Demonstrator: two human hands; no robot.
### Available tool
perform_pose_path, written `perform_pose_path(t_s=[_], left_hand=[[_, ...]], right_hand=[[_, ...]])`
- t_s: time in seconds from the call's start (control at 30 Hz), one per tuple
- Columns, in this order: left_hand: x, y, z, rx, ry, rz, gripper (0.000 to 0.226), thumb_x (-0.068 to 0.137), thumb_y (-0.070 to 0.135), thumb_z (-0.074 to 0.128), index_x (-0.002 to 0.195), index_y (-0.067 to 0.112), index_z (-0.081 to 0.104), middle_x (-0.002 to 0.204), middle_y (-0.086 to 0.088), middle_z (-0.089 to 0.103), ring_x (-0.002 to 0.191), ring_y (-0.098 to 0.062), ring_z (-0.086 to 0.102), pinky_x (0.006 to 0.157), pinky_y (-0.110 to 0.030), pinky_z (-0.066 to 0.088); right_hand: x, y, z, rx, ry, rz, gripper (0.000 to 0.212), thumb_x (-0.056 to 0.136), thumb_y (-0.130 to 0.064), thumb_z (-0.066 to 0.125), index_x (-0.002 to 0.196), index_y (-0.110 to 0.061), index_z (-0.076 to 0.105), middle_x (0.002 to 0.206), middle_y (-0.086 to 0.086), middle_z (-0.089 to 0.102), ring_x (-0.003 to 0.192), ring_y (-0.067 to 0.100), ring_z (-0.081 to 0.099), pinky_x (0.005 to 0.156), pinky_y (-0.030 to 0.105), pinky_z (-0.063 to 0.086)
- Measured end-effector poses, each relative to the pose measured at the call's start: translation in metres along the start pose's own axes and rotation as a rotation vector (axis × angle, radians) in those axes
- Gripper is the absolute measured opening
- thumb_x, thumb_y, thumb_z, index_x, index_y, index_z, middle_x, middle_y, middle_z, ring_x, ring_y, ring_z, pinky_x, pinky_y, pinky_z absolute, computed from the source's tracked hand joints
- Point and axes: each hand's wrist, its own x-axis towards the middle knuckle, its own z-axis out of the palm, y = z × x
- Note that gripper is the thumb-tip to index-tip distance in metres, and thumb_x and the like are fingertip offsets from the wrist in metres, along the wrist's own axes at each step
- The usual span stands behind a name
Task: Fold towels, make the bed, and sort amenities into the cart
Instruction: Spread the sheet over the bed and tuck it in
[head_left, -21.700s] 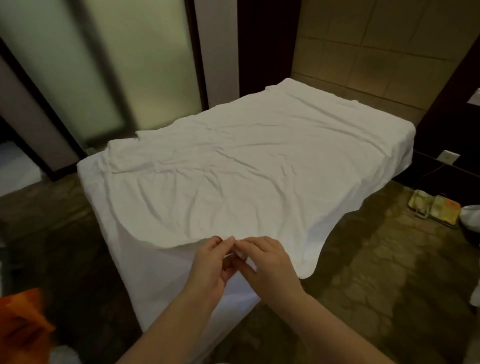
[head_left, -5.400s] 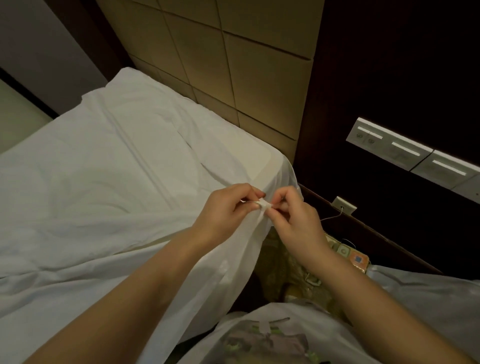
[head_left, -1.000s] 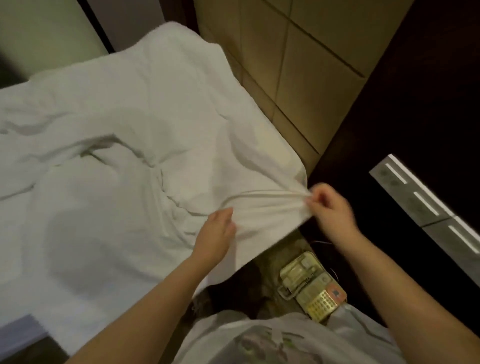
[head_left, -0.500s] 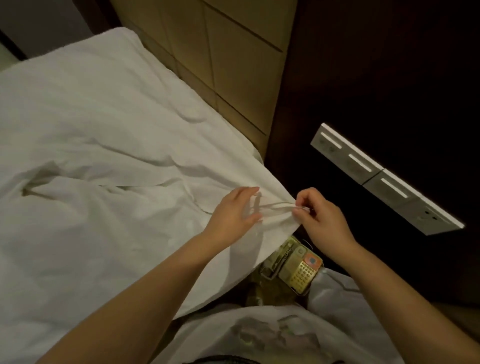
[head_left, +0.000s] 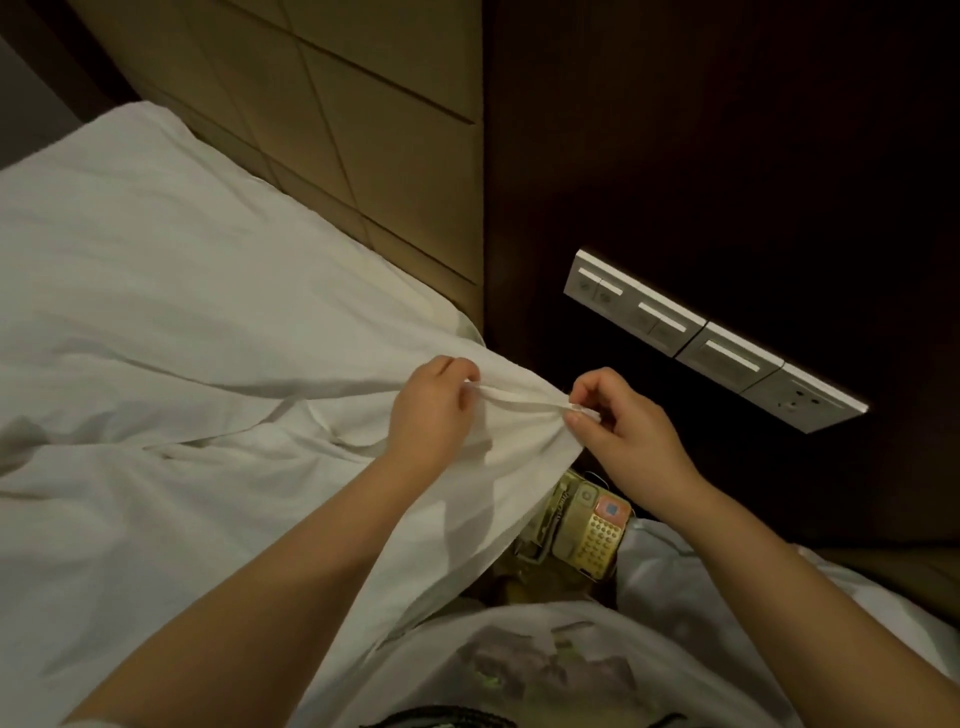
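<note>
The white bed sheet (head_left: 208, 312) lies rumpled across the bed, and its corner nearest the padded headboard (head_left: 363, 130) is lifted off the mattress between the two hands. The left hand (head_left: 431, 410) curls its fingers round a gathered ridge of cloth a little in from the edge, and the right hand (head_left: 623, 431) pinches the very tip of the corner (head_left: 582, 413) between thumb and forefinger. The stretch between them is pulled into a taut rope-like fold. This looks like a hold meant to find and square up the corner so it can be drawn over the head end of the mattress, the left hand anchoring the slack as the right sets the point. Below the lifted cloth a beige telephone (head_left: 587, 530) sits low in the gap beside the bed, partly under the sheet's hanging edge, so the corner is likely held high to stay clear of it. A silver switch panel (head_left: 717, 338) is mounted on the dark wall to the right. No writing can be read. The telephone's orange label, the panel's small marks and the print on the person's shirt (head_left: 519, 665) are all too small or dim to make out.
</note>
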Motion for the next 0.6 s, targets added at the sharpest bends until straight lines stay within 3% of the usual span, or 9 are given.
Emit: perform_pose_path(t_s=[0.1,0.17,0.27,0.43,0.6], left_hand=[[0.009,0.006,-0.001,-0.063,-0.158,0.262,0.023,0.091,0.022,0.056,0.111,0.013,0.063,0.11,-0.003,0.06,0.099,-0.016,0.053,0.082,-0.023,0.04],[0.01,0.013,-0.001,-0.107,-0.2,0.395,0.024,0.089,0.026,0.059,0.109,0.014,0.062,0.103,0.0,0.06,0.091,-0.012,0.053,0.075,-0.024,0.042],[0.018,0.011,-0.001,-0.155,-0.153,0.391,0.015,0.086,0.018,0.06,0.1,0.012,0.061,0.09,-0.001,0.061,0.076,-0.014,0.053,0.062,-0.023,0.036],[0.05,-0.018,-0.005,-0.079,-0.256,0.369,0.02,0.087,0.007,0.053,0.099,0.009,0.068,0.093,-0.007,0.062,0.082,-0.023,0.056,0.067,-0.023,0.035],[0.077,-0.032,-0.018,-0.047,-0.554,0.449,0.025,0.093,0.013,0.052,0.113,0.013,0.067,0.107,-0.004,0.058,0.088,-0.012,0.048,0.07,-0.014,0.031]], right_hand=[[0.008,-0.008,0.008,0.004,0.012,0.016,0.022,0.092,-0.018,0.057,0.087,-0.036,0.046,0.081,-0.008,0.056,0.065,0.002,0.051,0.062,0.03,0.046],[0.011,-0.014,0.015,-0.001,0.026,0.024,0.022,0.092,-0.019,0.057,0.087,-0.036,0.044,0.077,-0.008,0.054,0.061,0.0,0.049,0.058,0.024,0.042],[0.015,-0.021,0.023,-0.015,0.088,0.052,0.021,0.092,-0.019,0.057,0.086,-0.035,0.045,0.072,-0.008,0.053,0.059,0.001,0.048,0.054,0.021,0.038],[0.018,-0.035,0.029,-0.221,0.077,0.076,0.014,0.095,-0.022,0.054,0.092,-0.031,0.043,0.078,-0.01,0.053,0.065,0.006,0.05,0.059,0.025,0.042],[0.019,-0.044,0.04,-0.366,0.13,0.061,0.013,0.096,-0.023,0.053,0.095,-0.03,0.041,0.075,-0.018,0.043,0.067,-0.003,0.043,0.057,0.015,0.03]])
